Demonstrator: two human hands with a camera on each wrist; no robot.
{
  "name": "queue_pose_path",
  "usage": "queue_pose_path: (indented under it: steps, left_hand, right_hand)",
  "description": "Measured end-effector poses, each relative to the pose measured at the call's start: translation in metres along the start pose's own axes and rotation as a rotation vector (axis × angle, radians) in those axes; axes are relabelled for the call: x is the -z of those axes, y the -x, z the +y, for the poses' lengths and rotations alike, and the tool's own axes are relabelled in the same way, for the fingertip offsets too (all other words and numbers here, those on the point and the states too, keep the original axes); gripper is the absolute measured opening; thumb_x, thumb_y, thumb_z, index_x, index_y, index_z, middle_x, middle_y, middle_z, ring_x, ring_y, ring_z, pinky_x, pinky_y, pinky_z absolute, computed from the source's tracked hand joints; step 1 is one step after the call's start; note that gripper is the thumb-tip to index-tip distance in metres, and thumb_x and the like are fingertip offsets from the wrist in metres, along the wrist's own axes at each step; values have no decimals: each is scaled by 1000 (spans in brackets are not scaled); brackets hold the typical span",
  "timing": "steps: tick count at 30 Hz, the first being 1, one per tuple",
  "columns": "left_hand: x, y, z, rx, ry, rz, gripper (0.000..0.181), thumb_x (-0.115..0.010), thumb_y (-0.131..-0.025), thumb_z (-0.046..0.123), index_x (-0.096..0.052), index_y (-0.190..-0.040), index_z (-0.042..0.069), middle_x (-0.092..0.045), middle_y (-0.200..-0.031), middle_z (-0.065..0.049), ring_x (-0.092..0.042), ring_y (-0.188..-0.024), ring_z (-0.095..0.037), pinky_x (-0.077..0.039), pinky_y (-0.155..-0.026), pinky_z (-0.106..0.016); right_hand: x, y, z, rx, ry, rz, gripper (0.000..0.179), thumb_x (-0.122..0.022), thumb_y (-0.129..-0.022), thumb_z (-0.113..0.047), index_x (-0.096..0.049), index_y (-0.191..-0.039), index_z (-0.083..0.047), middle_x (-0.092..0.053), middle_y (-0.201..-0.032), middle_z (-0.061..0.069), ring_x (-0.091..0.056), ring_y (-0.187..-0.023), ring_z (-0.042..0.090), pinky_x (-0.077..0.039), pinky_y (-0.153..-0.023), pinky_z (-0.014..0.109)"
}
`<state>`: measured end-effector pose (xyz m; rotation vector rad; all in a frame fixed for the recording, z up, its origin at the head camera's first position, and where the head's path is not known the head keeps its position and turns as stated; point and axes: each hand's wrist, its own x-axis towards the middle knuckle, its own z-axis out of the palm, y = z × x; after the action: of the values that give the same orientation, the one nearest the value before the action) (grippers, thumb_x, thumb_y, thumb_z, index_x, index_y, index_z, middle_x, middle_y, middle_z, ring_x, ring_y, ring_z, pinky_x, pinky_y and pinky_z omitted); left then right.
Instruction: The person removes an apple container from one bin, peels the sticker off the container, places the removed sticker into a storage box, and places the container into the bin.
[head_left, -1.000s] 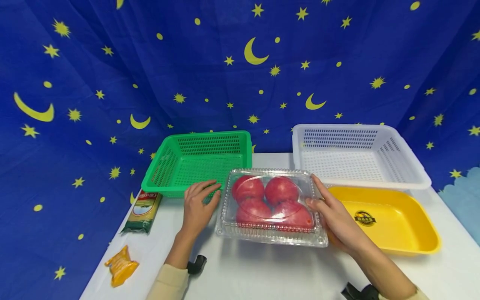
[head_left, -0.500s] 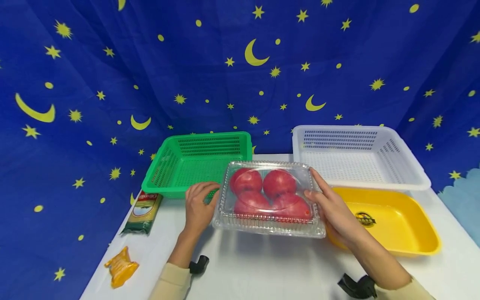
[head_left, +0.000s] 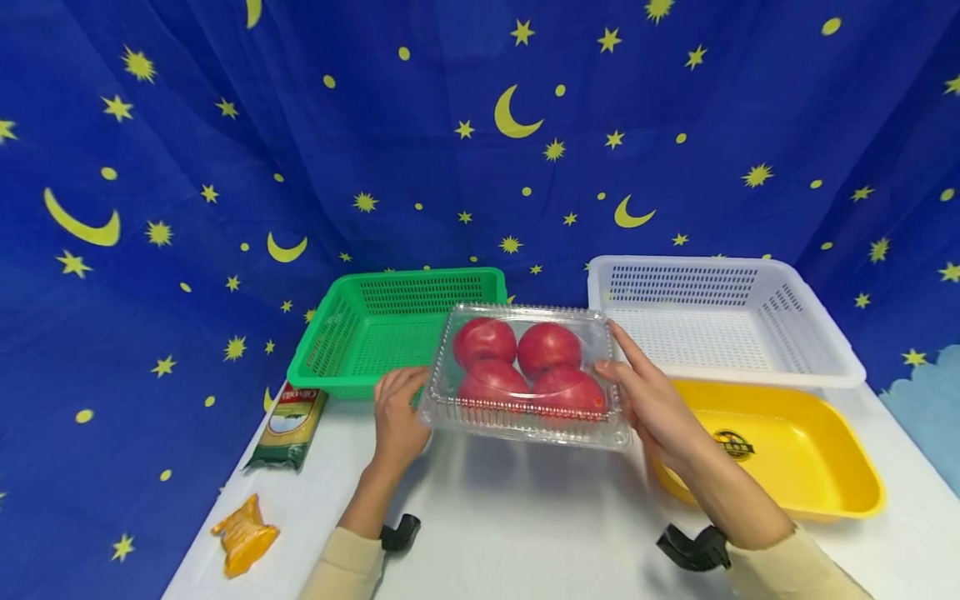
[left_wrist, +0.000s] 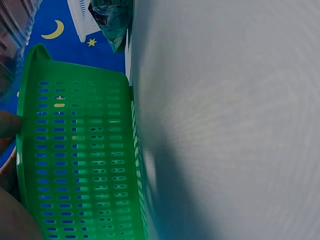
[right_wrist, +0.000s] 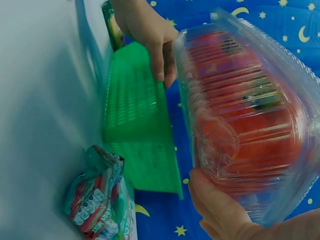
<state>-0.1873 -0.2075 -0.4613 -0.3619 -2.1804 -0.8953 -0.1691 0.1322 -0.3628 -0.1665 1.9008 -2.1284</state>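
Observation:
My right hand (head_left: 660, 408) grips the right end of a clear plastic clamshell box (head_left: 525, 427) in the head view. Several round red fruits (head_left: 491, 383) sit inside it. The box is tilted, raised above the table, and overlaps the front right part of the green basket (head_left: 322, 379). My left hand (head_left: 397, 417) holds the front rim of that basket, its fingers over the edge. In the right wrist view, the left hand's thumb (right_wrist: 157, 67) lies against the basket's outer side. The box hides part of the basket and the table behind it.
A white basket (head_left: 720, 375) stands at the back right, a yellow basin (head_left: 795, 475) in front of it. A green-and-gold packet (head_left: 287, 425) and a small orange packet (head_left: 245, 535) lie at left. A red-and-green bag (right_wrist: 97, 200) appears beside the green basket in the right wrist view.
My right hand has carried the box away from me and slightly left, toward the green basket. My left hand has closed on the basket's rim. The view has shifted slightly.

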Motion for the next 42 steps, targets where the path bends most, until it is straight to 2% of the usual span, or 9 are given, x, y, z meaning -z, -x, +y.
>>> queue_pose_path:
  steps: [4,8,13,17,21,25,30,38,42]
  left_hand:
    - [1,2,1,1,-24,-6,23,-69,-86,27,-73,-98,8,-69,-102,-5,-57,-101,-25,-33,-95,-48]
    - [3,1,2,-18,-77,-13,17,-70,-83,16,-72,-96,5,-69,-100,-8,-58,-99,-27,-35,-94,-49]
    - [5,2,2,-10,-51,-13,30,-78,-69,2,-71,-99,5,-69,-100,-9,-57,-100,-28,-33,-96,-48]
    - [2,2,0,-10,-31,-15,31,-80,-73,7,-71,-103,10,-69,-105,-5,-56,-101,-25,-32,-97,-46]
    - [-1,2,-1,-20,-37,4,23,-76,-77,10,-72,-100,10,-70,-104,-4,-55,-99,-25,-31,-96,-46]
    - [-3,1,0,-26,-39,5,19,-75,-77,10,-74,-96,9,-69,-103,-6,-55,-99,-26,-31,-96,-47]
    - [-4,1,1,-1,-24,-8,16,-75,-81,14,-74,-96,9,-69,-105,-4,-55,-103,-24,-29,-99,-49]
    - [-3,1,1,32,-17,-16,13,-73,-83,17,-75,-94,10,-69,-99,-4,-55,-102,-25,-28,-101,-50]
    - [-2,0,3,27,-8,-17,13,-72,-83,17,-75,-95,12,-69,-102,-3,-56,-104,-25,-28,-102,-48]
  right_hand:
    - [-5,-9,-1,5,14,-10,72,-57,-96,-31,-14,-154,-39,-22,-155,11,-56,-108,22,-51,-82,31]
    - [-8,-20,-1,2,24,-8,72,-57,-96,-31,-15,-153,-40,-14,-158,8,-40,-126,34,-45,-92,39]
    - [-13,-33,-1,-6,0,4,72,-57,-95,-29,-16,-154,-38,-8,-159,6,-24,-135,35,-23,-106,59]
    - [-16,-42,-3,0,-9,14,71,-54,-95,-27,-14,-154,-36,-10,-158,8,-16,-140,35,-11,-105,68]
    - [-21,-51,-6,1,-3,13,72,-54,-95,-29,-14,-154,-37,-10,-159,7,-15,-140,34,-14,-106,66]
    - [-24,-61,-7,0,-13,13,74,-55,-95,-30,-12,-154,-35,-17,-156,9,-24,-137,34,-28,-103,61]
    - [-28,-73,-9,4,-28,9,77,-57,-94,-30,-10,-155,-33,-26,-152,11,-35,-131,32,-48,-89,49]
    - [-35,-83,-13,-28,-43,16,79,-59,-92,-33,-11,-154,-36,-31,-150,9,-44,-124,34,-48,-90,46]
    - [-40,-87,-16,-25,-37,32,80,-60,-92,-33,-11,-154,-36,-33,-150,8,-52,-111,35,-52,-81,40]
